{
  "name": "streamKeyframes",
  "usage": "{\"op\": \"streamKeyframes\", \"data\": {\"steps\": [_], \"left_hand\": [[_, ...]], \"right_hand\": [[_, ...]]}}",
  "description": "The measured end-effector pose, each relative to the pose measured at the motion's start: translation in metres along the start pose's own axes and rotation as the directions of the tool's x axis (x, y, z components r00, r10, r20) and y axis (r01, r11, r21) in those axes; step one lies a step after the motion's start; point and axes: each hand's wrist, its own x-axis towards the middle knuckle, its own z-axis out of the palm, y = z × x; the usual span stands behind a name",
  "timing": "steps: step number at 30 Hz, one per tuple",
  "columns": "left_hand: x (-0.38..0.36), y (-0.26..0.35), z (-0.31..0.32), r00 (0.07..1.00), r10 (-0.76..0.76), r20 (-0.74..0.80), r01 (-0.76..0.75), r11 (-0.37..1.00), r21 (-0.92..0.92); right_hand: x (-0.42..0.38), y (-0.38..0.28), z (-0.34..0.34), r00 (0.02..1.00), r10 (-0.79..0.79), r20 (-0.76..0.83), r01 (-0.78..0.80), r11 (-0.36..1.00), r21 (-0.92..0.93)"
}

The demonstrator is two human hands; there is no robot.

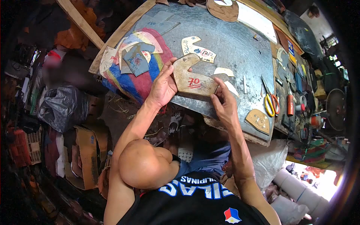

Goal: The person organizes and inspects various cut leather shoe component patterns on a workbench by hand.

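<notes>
A tan, curved template marked with a red 70 (187, 77) is held up over the metal-topped table (232, 37). My left hand (164, 84) grips its left edge, fingers behind and thumb in front. At its right end, my right hand (225, 101) pinches the edge between thumb and fingers. Just behind it lies a cream template with blue and red writing (202, 51). Smaller pale pieces (224, 71) rest beside the right fingers. Both hands are closed on the same template.
Yellow- and orange-handled scissors (270, 105) and a brown template (258, 120) lie at the table's right. Striped cloth (150, 75) with several templates on it covers the left corner. Tools and a red cylinder (290, 105) sit further right. A black plastic bag (63, 107) is at left.
</notes>
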Motion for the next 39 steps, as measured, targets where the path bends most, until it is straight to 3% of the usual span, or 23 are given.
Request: {"op": "streamKeyframes", "data": {"steps": [14,17,39], "left_hand": [[-0.0009,-0.0010,-0.0004,1.000,-0.011,-0.004,0.011,1.000,0.009],[-0.0023,-0.0019,0.0017,1.000,0.009,-0.018,-0.007,0.995,0.102],[-0.0006,-0.0074,-0.0002,0.995,0.094,-0.044,-0.088,0.987,0.133]], "right_hand": [[-0.0008,-0.0018,-0.0009,1.000,-0.003,-0.002,0.003,1.000,-0.011],[-0.0003,-0.0004,-0.0007,1.000,-0.013,0.000,0.013,0.999,-0.030],[-0.0006,0.0041,-0.0001,1.000,-0.001,-0.024,0.003,0.997,0.080]]}}
